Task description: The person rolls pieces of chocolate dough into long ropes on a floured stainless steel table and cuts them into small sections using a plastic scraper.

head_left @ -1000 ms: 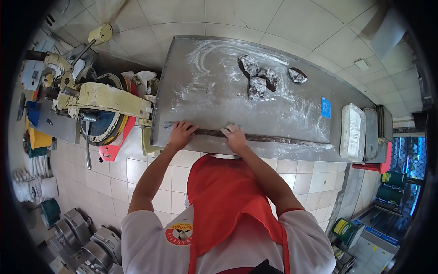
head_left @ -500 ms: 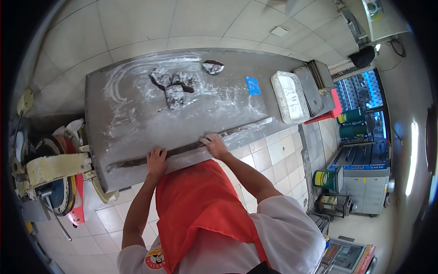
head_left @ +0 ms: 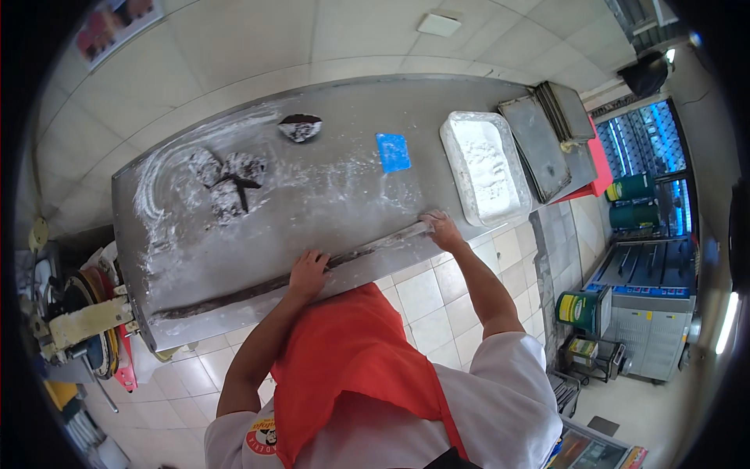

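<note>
A long, thin rope of dark brown dough lies slantwise along the near side of the metal table, its right part whitened with flour. My left hand rests on the rope near its middle, fingers stretched out over it. At the rope's right end my right hand has its fingers bent round the tip, which they partly hide. Farther back on the left sit several floured dark dough pieces, close together. Another dark dough piece lies apart, near the far edge.
A blue square card lies right of centre. Beyond it stand a white tub of flour and stacked metal trays. A machine with a cream-coloured arm adjoins the table's left end. Flour streaks the tabletop. A tiled floor shows below.
My right hand has slid rightward along the rope to its end. My left hand has also shifted right, toward the rope's middle. The whole view has turned slightly.
</note>
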### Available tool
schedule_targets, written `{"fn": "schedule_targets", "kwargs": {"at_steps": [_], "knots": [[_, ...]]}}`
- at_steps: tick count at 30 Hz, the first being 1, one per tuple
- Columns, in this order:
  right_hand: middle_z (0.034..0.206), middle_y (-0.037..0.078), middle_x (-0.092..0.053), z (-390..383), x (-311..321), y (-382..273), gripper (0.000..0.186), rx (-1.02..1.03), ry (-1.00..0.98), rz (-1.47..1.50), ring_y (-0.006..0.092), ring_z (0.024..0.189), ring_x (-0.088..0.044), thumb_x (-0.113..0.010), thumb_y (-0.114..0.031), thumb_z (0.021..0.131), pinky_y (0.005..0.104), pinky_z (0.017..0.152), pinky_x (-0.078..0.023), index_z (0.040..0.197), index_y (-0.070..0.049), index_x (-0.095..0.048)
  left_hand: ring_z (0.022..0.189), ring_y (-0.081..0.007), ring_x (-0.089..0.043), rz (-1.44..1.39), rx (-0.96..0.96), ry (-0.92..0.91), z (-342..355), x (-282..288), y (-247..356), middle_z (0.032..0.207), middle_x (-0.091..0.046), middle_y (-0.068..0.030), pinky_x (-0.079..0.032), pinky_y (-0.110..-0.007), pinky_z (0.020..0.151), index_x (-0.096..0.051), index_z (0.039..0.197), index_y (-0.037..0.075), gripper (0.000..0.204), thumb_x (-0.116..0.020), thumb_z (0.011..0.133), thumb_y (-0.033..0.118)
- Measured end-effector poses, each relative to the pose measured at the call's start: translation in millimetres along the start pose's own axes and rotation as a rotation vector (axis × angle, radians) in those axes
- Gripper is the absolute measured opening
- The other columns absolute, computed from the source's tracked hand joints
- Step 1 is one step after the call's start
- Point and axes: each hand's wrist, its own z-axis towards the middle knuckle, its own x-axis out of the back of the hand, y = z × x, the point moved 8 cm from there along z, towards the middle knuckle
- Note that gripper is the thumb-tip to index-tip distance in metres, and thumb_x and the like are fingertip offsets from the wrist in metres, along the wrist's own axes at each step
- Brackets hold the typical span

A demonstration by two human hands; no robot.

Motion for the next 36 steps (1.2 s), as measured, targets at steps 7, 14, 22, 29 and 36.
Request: {"fn": "schedule_targets", "kwargs": {"at_steps": [7, 14, 22, 29, 36], "knots": [[0.132, 0.013, -0.06, -9, 18, 9, 0.046, 0.231, 0.095, -0.074, 0.0331, 0.13, -0.05, -0.07, -0.02, 0.082, 0.051, 0.114, -0.034, 0.126, -0.011, -0.061, 0.122, -0.0305, -0.051, -0.049, -0.071, -0.067, 92, -29, 113, 0.125, -0.054, -0.0102, -0.044, -0.048, 0.101, -0.059, 0.127, 0.009, 0.055, -0.074, 0.082, 0.036], [0.152, 0.02, -0.042, 0, 11, -38, 0.072, 0.08, 0.183, -0.043, 0.0365, 0.141, -0.039, -0.061, -0.054, 0.091, 0.0548, 0.119, -0.025, 0.146, -0.01, -0.046, 0.132, -0.0355, -0.043, 0.034, -0.077, 0.122, 102, -19, 135, 0.142, -0.044, -0.0153, -0.038, -0.051, 0.108, -0.052, 0.139, 0.007, 0.068, -0.072, 0.083, 0.04], [0.146, 0.027, -0.047, 77, 10, 0, 0.075, -0.195, -0.009, 0.01, 0.0418, 0.136, -0.044, -0.052, -0.065, 0.092, 0.0563, 0.115, -0.031, 0.142, -0.01, -0.052, 0.127, -0.0346, -0.047, -0.027, 0.214, 0.07, -20, -20, 13, 0.129, -0.055, -0.0112, -0.036, -0.05, 0.109, -0.06, 0.131, 0.011, 0.054, -0.076, 0.08, 0.022], [0.148, 0.029, -0.04, 195, 54, -18, 0.088, -0.514, 0.251, -0.044, 0.0491, 0.128, -0.046, -0.058, -0.068, 0.087, 0.0626, 0.104, -0.038, 0.152, -0.011, -0.039, 0.128, -0.0313, -0.049, 0.272, 0.564, 0.176, -182, 79, -142, 0.126, -0.057, -0.01, -0.034, -0.049, 0.112, -0.062, 0.128, 0.011, 0.046, -0.072, 0.083, 0.016], [0.136, 0.027, -0.051, 215, 34, -13, 0.089, -0.625, 0.289, 0.163, 0.0432, 0.122, -0.053, -0.082, -0.043, 0.074, 0.0504, 0.101, -0.047, 0.146, -0.008, -0.044, 0.143, -0.0299, -0.035, 0.27, 0.94, 0.121, -285, 106, -261, 0.145, -0.049, -0.0078, -0.031, -0.052, 0.116, -0.059, 0.134, 0.014, 0.05, -0.069, 0.085, 0.009]]}}
